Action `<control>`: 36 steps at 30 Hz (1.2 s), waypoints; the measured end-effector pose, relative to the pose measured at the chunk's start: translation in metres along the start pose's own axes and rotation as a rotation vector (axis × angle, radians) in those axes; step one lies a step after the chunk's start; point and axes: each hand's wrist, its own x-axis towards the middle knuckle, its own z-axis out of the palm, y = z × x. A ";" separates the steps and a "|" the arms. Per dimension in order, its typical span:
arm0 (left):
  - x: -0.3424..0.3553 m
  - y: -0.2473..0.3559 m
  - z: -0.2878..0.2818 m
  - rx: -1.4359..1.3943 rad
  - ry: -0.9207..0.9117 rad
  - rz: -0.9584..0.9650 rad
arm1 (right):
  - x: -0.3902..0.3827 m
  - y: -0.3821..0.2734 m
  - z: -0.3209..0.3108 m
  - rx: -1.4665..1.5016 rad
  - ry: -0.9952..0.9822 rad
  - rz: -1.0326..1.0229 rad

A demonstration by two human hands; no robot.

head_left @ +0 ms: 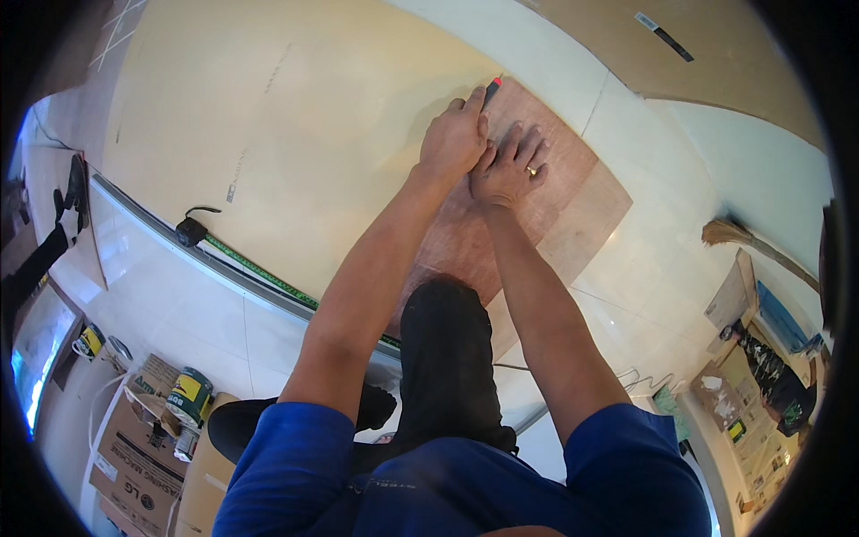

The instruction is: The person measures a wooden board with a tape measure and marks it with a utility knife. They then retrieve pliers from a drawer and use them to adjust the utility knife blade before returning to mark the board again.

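My left hand (455, 139) is closed around a slim black-and-red tool (493, 87), perhaps a marker or a cutter; its exact kind does not show. Its tip lies at the far corner of a reddish-brown wood sheet (447, 242), where that meets a large cream sheet (268, 116). Pressed flat on the wood sheet, my right hand (508, 174) has its fingers spread and a ring on one of them. The two hands nearly touch. My knee (443, 309) is over the sheet's near end.
A tape measure (190, 231) with its green blade drawn out lies along a metal rail (206, 259). At lower left are a cardboard box (134, 461) and a green tin (190, 396). A broom (729, 233) is at right; other people appear at both sides.
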 end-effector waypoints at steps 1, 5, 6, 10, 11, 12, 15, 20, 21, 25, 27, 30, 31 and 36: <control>0.002 -0.001 0.003 0.027 -0.027 -0.006 | 0.000 0.000 0.000 -0.007 -0.004 0.001; 0.010 -0.005 0.013 0.066 -0.048 -0.006 | -0.001 0.001 -0.001 -0.002 -0.026 0.007; 0.011 -0.006 0.014 0.067 -0.038 0.007 | 0.000 0.000 -0.002 0.004 -0.032 0.011; 0.018 -0.008 0.010 0.054 -0.023 0.050 | 0.000 -0.001 -0.005 0.030 -0.026 0.001; 0.019 -0.008 0.007 0.051 -0.037 0.057 | -0.001 -0.001 -0.006 0.040 -0.023 -0.003; 0.021 -0.008 0.005 0.040 -0.015 0.091 | -0.001 -0.001 -0.006 0.039 -0.032 0.000; 0.027 -0.006 -0.003 0.025 -0.040 0.121 | -0.001 0.000 -0.007 0.032 -0.040 0.000; 0.032 -0.001 -0.010 0.005 -0.098 -0.001 | 0.000 0.000 -0.006 0.061 -0.037 0.005; 0.030 -0.002 -0.012 -0.212 -0.111 -0.120 | 0.000 0.000 -0.005 0.063 -0.035 0.008; 0.007 -0.015 -0.028 -0.910 -0.182 -0.395 | -0.001 0.001 0.001 0.042 0.007 -0.001; -0.012 -0.020 -0.032 -1.155 -0.218 -0.421 | -0.002 0.003 0.004 0.024 0.017 -0.010; -0.039 -0.023 -0.035 -1.407 -0.278 -0.407 | 0.000 0.004 0.004 0.035 0.021 -0.020; -0.048 -0.025 -0.038 -1.444 -0.318 -0.410 | 0.000 0.004 0.003 0.042 0.026 -0.025; -0.080 -0.032 -0.044 -1.577 -0.351 -0.326 | 0.000 0.002 -0.001 0.075 -0.019 -0.004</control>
